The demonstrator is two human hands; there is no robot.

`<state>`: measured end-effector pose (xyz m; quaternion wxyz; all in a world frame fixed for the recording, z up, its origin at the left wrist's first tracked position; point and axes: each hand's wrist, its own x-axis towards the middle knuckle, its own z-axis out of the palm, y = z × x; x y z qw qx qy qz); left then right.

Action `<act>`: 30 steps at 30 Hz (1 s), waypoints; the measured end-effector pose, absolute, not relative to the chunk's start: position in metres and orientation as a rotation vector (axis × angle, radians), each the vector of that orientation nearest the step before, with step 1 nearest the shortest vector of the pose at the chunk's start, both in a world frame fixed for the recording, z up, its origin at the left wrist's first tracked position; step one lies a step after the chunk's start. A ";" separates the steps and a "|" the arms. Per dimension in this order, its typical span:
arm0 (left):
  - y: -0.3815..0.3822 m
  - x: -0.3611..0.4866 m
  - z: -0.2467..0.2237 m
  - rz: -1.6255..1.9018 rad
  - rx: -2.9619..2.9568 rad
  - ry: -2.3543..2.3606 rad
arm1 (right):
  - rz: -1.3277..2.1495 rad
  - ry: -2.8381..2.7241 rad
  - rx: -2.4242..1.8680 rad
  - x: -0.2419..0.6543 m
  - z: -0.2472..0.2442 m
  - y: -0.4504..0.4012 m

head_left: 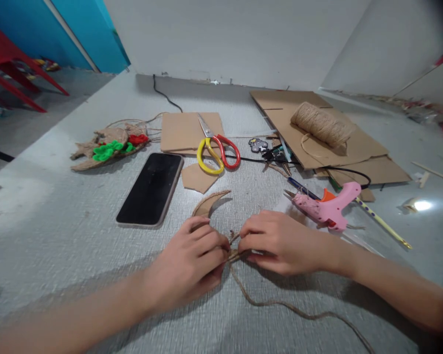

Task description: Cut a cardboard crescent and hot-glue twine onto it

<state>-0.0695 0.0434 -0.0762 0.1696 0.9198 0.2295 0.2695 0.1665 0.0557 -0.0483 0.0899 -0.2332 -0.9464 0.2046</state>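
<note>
A crescent-shaped cardboard piece (pixel 205 205), its outer edge lined with twine, lies under my left hand (pixel 199 258). The fingers of that hand are closed around its lower part. My right hand (pixel 275 243) pinches the twine-edged tip of the same piece, its fingertips close to those of the left. From between the hands a loose length of twine (pixel 280 306) trails over the table toward the lower right. My fingers hide the middle of the crescent. Just beyond it lie a small cardboard polygon (pixel 199 178) and scissors (pixel 216 150) with yellow and red handles.
A black phone (pixel 150 189) lies left of the hands. To the right is a pink glue gun (pixel 327 206), beside a yellow pencil (pixel 386 223). Farther back, a twine roll (pixel 319 124) rests on cardboard sheets (pixel 276 105). A twine ornament with felt flowers (pixel 109 150) sits far left.
</note>
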 end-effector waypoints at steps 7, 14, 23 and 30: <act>0.044 -0.070 -0.074 0.744 2.603 0.665 | 0.612 -2.850 -0.721 0.168 -0.048 0.058; 0.043 -0.069 -0.072 0.731 2.586 0.670 | 0.635 -2.826 -0.691 0.168 -0.048 0.058; 0.043 -0.067 -0.076 0.759 2.628 0.687 | 0.624 -2.829 -0.663 0.168 -0.050 0.058; 0.043 -0.069 -0.074 0.718 2.637 0.665 | 0.611 -2.833 -0.694 0.167 -0.050 0.058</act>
